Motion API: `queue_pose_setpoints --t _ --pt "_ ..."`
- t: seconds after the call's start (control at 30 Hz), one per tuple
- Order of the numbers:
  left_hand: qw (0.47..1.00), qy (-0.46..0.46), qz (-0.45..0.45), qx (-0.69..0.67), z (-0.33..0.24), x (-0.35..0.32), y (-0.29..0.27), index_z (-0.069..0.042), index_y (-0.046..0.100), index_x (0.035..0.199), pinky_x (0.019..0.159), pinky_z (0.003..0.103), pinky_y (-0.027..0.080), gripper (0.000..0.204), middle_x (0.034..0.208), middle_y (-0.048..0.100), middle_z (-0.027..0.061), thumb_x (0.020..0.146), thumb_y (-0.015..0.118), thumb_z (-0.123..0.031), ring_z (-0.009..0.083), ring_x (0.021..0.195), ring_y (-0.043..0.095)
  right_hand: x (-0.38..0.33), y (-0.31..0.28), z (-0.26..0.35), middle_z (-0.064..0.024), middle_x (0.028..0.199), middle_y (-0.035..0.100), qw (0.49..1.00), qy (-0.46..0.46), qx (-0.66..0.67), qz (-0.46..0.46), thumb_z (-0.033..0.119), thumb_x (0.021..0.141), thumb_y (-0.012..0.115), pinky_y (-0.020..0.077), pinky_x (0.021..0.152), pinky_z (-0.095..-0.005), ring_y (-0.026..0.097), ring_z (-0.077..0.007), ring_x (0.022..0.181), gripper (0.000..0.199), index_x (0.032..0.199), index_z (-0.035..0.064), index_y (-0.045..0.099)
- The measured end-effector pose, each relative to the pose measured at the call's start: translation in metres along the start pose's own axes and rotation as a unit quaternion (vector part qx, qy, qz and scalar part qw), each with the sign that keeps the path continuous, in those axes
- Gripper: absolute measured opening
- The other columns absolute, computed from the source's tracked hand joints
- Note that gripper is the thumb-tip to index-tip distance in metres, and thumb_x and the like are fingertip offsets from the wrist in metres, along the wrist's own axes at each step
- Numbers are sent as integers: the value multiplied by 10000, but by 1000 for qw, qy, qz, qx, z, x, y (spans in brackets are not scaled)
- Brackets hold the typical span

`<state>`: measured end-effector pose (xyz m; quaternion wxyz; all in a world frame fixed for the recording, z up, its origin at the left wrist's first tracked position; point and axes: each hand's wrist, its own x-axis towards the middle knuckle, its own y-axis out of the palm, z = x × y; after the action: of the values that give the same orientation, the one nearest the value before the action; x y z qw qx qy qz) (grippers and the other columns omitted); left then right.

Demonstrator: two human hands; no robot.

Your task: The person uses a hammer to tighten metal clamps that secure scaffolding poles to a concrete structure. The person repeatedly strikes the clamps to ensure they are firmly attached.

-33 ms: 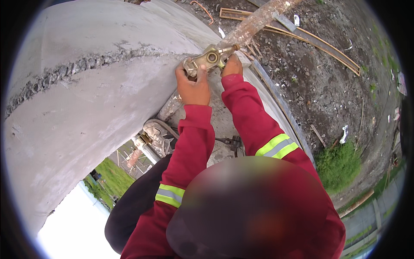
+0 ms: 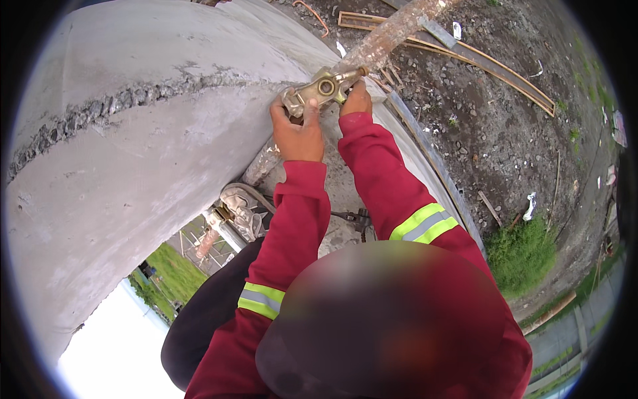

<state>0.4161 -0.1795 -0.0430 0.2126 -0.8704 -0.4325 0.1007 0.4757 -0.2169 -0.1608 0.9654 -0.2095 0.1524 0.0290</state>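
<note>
Head | left hand (image 2: 297, 133), right hand (image 2: 356, 101) raised | clasping metal clamp (image 2: 321, 90)

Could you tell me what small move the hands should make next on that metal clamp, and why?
Probably steady the clamp with the left hand and turn its end with the right hand: both hands already grip it where it sits on the pipe against the concrete wall.

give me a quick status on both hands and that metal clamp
Left hand gripping the metal scaffold clamp. Right hand at its far end by the pipe. Clamp sits against the concrete wall. Nothing blocking.
</note>
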Motion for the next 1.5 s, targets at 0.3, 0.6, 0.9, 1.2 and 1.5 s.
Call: queue_pose_setpoints --t 0.3,0.6,0.9,1.2,1.5 --pt "985 -170 -35 -22 -8 1 2 44 535 1086 712 346 522 345 851 659 172 914 577 -252 253 678 656 -1 -8 -33 -161 1036 630 932 47 313 176 552 973 256 488 719 -351 607 -211 879 667 1136 -12 573" --pt "964 -138 23 227 -1 16 -8 22 661 969 841 495 442 470 923 647 270 903 456 -396 457 908 595 18 -41 -36 -222 741 584 935 -135 64 322 721 831 438 438 695 -422 572 -346 715 776 905 -41 568" --pt "953 -140 29 265 -23 16 -11 20 677 948 861 485 449 496 951 640 280 883 478 -430 454 929 596 29 -45 -35 -71 706 579 922 -172 10 346 638 886 442 463 579 -306 566 -152 631 658 900 -4 583" --pt "865 -106 135 472 -45 28 -27 5 693 903 845 474 466 548 938 657 252 882 447 -485 440 901 611 25 -43 -40 -101 804 641 917 -168 77 353 674 878 429 475 710 -320 599 -175 745 703 937 -7 591" --pt "954 -134 -57 264 -23 -1 2 76 647 751 781 487 440 523 760 635 276 901 448 -383 447 796 604 17 -22 -48 -153 621 540 941 -146 121 281 762 787 473 423 593 -369 520 -253 595 800 844 -32 548"
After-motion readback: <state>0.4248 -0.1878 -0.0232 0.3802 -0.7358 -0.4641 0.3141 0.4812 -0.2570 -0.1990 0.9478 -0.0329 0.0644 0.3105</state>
